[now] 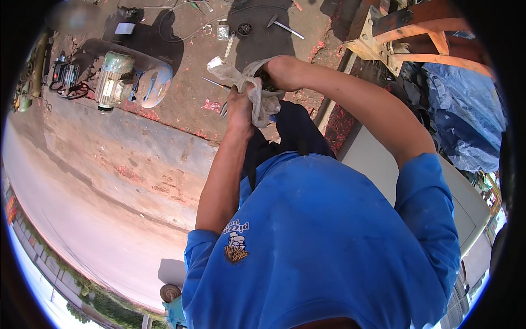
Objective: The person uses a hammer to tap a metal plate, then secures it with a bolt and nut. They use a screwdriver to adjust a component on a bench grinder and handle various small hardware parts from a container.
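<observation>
I grip a crumpled translucent plastic bag [264,104] with my left hand [240,103], held above my dark trousers. My right hand [282,74] reaches into the bag's mouth, where its fingers are hidden among dark contents that I cannot make out. A pale end of the bag sticks up toward the back left. On the concrete just left of the bag lie a thin screwdriver [215,84] and a crumpled pink scrap [212,106].
A green electric motor [112,82] and a curved metal cover [153,86] lie left. A hammer [285,26], wrench [229,44] and cables lie beyond my hands. An orange steel frame [416,24], blue tarp [460,120] and pale seat [367,153] stand right.
</observation>
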The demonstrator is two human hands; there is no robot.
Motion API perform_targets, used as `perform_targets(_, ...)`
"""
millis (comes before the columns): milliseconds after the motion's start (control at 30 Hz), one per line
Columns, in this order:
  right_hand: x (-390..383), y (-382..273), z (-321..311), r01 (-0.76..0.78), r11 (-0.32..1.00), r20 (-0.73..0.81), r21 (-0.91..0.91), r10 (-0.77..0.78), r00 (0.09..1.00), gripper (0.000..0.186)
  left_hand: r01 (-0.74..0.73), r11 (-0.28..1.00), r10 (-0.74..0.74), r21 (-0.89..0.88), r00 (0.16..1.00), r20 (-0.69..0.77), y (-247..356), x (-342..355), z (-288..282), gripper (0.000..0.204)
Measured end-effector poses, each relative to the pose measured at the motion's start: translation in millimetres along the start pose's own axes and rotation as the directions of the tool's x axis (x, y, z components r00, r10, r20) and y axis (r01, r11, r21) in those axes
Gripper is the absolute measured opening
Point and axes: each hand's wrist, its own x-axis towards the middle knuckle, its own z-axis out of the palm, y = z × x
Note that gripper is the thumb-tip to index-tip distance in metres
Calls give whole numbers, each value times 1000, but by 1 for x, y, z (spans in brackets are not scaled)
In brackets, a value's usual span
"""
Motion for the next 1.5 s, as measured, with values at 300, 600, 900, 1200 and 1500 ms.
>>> perform_targets(300,38,-75,58,61,998,-48,13,-60,997,26,-69,990,58,-122,995,-86,-21,-31,-83,38)
perform_targets(600,41,-124,36,18,1000,51,0,-18,999,28,-48,988,29,-144,991,-129,-23,-32,-120,45)
perform_targets(900,-14,-121,10,89,-424,-172,901,-162,972,15,61,962,-79,-267,995,-58,-21,-28,-135,43)
perform_targets(1200,-19,-137,0,52,-698,-406,714,-353,843,20,180,918,-142,-353,981,129,-21,1,-149,41)
perform_targets(1500,3,-106,14,244,-443,-321,863,-106,941,23,161,928,-173,-335,985,-6,-20,27,-146,42)
